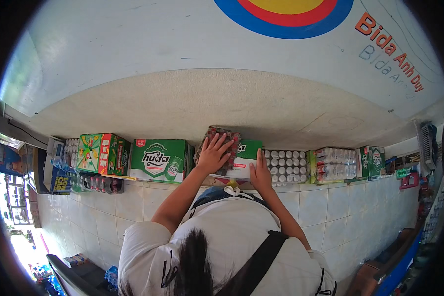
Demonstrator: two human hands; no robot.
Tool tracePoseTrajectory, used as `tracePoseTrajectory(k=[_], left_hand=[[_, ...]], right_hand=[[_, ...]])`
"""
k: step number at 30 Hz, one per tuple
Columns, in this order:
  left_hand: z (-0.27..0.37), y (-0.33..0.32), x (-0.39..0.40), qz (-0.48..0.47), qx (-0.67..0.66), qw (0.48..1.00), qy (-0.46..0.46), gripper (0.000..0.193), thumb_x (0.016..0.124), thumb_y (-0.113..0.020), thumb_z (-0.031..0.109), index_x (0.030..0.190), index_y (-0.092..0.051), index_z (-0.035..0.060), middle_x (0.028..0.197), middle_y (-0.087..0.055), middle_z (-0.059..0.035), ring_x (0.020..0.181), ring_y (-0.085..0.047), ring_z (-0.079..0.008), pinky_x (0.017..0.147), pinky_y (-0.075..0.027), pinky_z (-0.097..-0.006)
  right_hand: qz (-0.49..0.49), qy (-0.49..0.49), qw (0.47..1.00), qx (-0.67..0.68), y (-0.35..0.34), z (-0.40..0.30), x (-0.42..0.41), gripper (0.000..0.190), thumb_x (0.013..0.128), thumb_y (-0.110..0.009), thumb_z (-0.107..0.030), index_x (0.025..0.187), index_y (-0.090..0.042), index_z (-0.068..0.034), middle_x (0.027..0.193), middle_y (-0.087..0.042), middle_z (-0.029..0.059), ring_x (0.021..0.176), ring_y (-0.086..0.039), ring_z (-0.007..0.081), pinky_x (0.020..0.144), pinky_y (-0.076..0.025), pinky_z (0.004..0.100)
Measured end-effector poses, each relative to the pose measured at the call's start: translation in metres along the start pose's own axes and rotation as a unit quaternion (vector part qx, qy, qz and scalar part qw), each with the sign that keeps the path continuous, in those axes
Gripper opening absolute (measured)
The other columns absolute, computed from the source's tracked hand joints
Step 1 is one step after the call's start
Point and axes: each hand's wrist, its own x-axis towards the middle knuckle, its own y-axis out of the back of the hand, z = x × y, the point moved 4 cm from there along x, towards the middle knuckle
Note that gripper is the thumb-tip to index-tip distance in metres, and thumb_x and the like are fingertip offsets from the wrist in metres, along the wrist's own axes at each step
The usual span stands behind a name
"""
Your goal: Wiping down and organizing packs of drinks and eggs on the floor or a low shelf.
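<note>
My left hand lies flat with fingers spread on a checked red, grey and brown cloth. That cloth covers the left part of the top of a green and white Huda beer carton directly before me. At the carton's right edge rests my right hand, its thumb apart on the top and its fingers along the edge. Another green Huda carton stands to the left. Close on the right is a pack of cans with pale round tops.
A row of goods runs along the wall: a green and red carton, dark bottles, wrapped cans and another carton. Behind me are a dark chair and brown furniture on the tiled floor.
</note>
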Motion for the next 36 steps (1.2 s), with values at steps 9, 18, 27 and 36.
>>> tracePoseTrajectory(k=[9,18,27,36], left_hand=[[-0.019,0.001,-0.016,0.017,-0.023,0.994,0.108,0.055,0.095,-0.047,0.043,0.148,-0.035,0.0314,0.157,-0.026,-0.0077,0.146,-0.020,-0.0318,0.115,-0.013,-0.0584],[0.002,-0.004,-0.008,0.013,0.026,0.997,0.074,0.054,0.096,-0.045,0.039,0.148,-0.034,0.0287,0.157,-0.025,-0.0112,0.146,-0.018,-0.0346,0.112,-0.014,-0.0649],[0.041,-0.018,0.002,-0.014,0.046,0.994,-0.094,0.055,0.096,-0.045,0.040,0.149,-0.033,0.0305,0.158,-0.023,-0.0079,0.146,-0.019,-0.0310,0.113,-0.011,-0.0637],[0.071,-0.025,0.015,-0.058,0.016,0.976,-0.211,0.054,0.095,-0.048,0.043,0.147,-0.038,0.0301,0.159,-0.021,-0.0064,0.148,-0.014,-0.0306,0.115,-0.009,-0.0604]], right_hand=[[-0.006,0.012,1.000,0.005,0.003,-0.005,0.000,0.089,0.088,-0.062,-0.045,0.153,-0.014,-0.008,0.148,-0.032,0.0284,0.130,-0.043,0.0445,0.098,-0.044,0.0478],[-0.015,0.023,0.999,0.025,0.003,0.007,-0.002,0.107,0.079,-0.070,-0.052,0.153,-0.010,-0.002,0.148,-0.029,0.0292,0.135,-0.035,0.0445,0.105,-0.039,0.0464],[-0.029,-0.004,0.997,0.067,0.008,-0.008,-0.001,0.135,0.059,-0.086,-0.047,0.152,0.001,0.000,0.150,-0.029,0.0266,0.132,-0.039,0.0419,0.106,-0.037,0.0442],[-0.024,-0.049,0.986,0.156,0.006,0.003,-0.002,0.139,0.059,-0.086,-0.047,0.151,0.006,0.000,0.152,-0.020,0.0323,0.141,-0.026,0.0415,0.112,-0.032,0.0431]])
